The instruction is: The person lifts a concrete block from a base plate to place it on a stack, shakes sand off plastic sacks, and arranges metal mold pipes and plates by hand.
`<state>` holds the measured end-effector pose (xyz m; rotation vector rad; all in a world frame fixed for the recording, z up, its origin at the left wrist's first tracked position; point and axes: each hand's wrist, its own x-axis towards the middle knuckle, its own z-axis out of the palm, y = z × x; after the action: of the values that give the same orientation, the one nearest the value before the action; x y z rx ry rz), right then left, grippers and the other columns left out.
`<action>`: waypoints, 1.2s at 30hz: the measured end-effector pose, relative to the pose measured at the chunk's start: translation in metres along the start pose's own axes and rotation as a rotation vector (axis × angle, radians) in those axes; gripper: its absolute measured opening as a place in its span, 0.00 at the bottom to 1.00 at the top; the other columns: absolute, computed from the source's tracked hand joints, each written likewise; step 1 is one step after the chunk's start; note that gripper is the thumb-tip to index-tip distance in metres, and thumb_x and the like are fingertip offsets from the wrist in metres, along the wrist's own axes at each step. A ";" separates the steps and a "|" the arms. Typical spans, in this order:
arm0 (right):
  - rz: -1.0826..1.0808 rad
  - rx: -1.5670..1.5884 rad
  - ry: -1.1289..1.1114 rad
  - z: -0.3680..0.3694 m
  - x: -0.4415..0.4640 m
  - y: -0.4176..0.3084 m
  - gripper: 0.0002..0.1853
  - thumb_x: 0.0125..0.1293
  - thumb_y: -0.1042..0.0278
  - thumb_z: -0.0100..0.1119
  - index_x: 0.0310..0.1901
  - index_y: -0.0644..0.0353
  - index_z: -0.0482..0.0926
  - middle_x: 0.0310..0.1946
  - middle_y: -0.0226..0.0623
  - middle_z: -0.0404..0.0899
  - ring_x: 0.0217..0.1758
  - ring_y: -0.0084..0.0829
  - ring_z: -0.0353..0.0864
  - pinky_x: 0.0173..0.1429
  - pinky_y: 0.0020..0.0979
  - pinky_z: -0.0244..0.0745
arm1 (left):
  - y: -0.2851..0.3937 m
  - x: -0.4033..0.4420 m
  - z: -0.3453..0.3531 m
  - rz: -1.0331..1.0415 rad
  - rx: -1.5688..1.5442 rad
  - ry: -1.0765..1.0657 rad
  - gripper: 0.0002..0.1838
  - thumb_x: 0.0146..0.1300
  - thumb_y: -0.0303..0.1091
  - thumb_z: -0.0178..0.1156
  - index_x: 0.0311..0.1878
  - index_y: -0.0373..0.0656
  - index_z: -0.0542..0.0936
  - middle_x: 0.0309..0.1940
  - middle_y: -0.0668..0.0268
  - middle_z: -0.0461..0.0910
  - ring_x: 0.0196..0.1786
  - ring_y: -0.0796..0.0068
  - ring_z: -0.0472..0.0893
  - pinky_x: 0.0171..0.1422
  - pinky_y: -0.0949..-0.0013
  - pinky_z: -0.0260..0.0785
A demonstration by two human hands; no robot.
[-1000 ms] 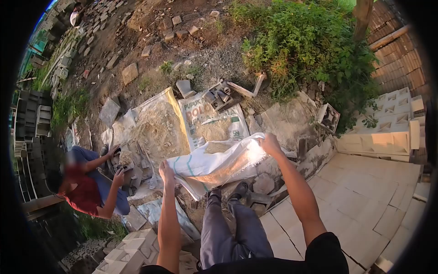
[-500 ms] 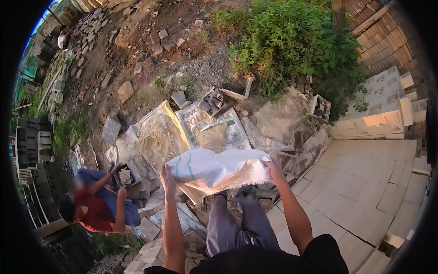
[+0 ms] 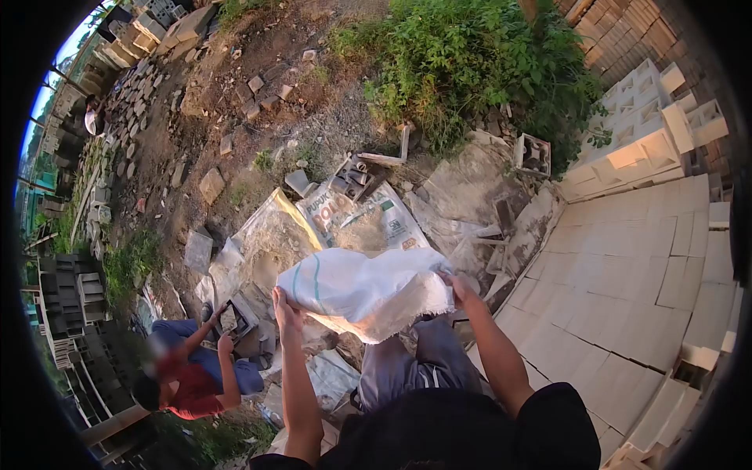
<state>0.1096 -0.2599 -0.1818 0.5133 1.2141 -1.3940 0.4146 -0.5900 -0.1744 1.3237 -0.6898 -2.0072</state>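
Note:
A white woven sack point(image 3: 368, 286) with teal stripes and a frayed near edge is stretched between my hands, in front of my legs. My left hand point(image 3: 287, 307) grips its left end, where the stripes run. At the opposite end my right hand point(image 3: 460, 290) is closed on the sack's upper corner. Beyond it on the ground lie a printed sack point(image 3: 403, 223) and a yellow-edged sack point(image 3: 270, 227), both covered with pale powder or sand.
To the left, a person in a red top point(image 3: 196, 384) sits holding a small mould point(image 3: 235, 319). Pale blocks are stacked at right point(image 3: 603, 290). A grey metal mould point(image 3: 356, 178) rests beyond the sacks, near a green bush point(image 3: 478, 70). Another person point(image 3: 94, 117) is far left.
The sack has shifted slightly left and its near edge hangs lower, with my right hand moved left along with it. My view has turned a little.

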 end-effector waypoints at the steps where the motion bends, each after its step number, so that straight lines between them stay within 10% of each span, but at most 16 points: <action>1: -0.013 0.005 -0.008 -0.004 0.003 0.007 0.18 0.65 0.58 0.54 0.51 0.62 0.76 0.41 0.35 0.83 0.36 0.30 0.84 0.43 0.34 0.80 | 0.002 0.000 0.005 0.031 0.039 0.044 0.19 0.72 0.44 0.46 0.59 0.44 0.68 0.52 0.69 0.73 0.53 0.76 0.72 0.58 0.68 0.66; 19: -0.292 -0.065 -0.097 -0.023 -0.022 -0.068 0.18 0.63 0.64 0.60 0.52 0.64 0.75 0.39 0.38 0.82 0.35 0.28 0.83 0.38 0.29 0.79 | 0.015 -0.036 0.043 0.199 -0.041 -0.029 0.18 0.73 0.45 0.43 0.59 0.48 0.67 0.53 0.68 0.73 0.52 0.73 0.74 0.56 0.67 0.68; 24: -0.439 -1.014 0.312 0.002 -0.003 -0.068 0.28 0.59 0.58 0.65 0.55 0.69 0.72 0.46 0.45 0.80 0.45 0.30 0.80 0.50 0.35 0.74 | 0.039 -0.005 0.028 0.242 0.076 -0.062 0.16 0.73 0.45 0.43 0.54 0.47 0.70 0.46 0.66 0.75 0.48 0.71 0.75 0.52 0.65 0.71; 28: -0.457 -0.686 0.105 0.032 0.008 -0.058 0.35 0.55 0.48 0.65 0.56 0.72 0.72 0.53 0.51 0.76 0.55 0.40 0.76 0.55 0.37 0.70 | 0.064 0.059 -0.004 0.119 0.177 0.072 0.17 0.73 0.45 0.43 0.55 0.46 0.70 0.45 0.66 0.75 0.45 0.70 0.76 0.47 0.66 0.73; 36: -0.349 -0.049 -0.207 0.091 0.039 -0.097 0.14 0.66 0.60 0.55 0.40 0.64 0.80 0.25 0.34 0.82 0.18 0.24 0.77 0.23 0.26 0.75 | 0.110 0.103 0.006 -0.028 0.328 0.252 0.25 0.66 0.58 0.49 0.44 0.41 0.73 0.22 0.67 0.69 0.14 0.75 0.66 0.13 0.67 0.56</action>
<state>0.0423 -0.3758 -0.1464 0.1188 1.2018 -1.6601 0.4022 -0.7392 -0.1553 1.7482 -0.9094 -1.7558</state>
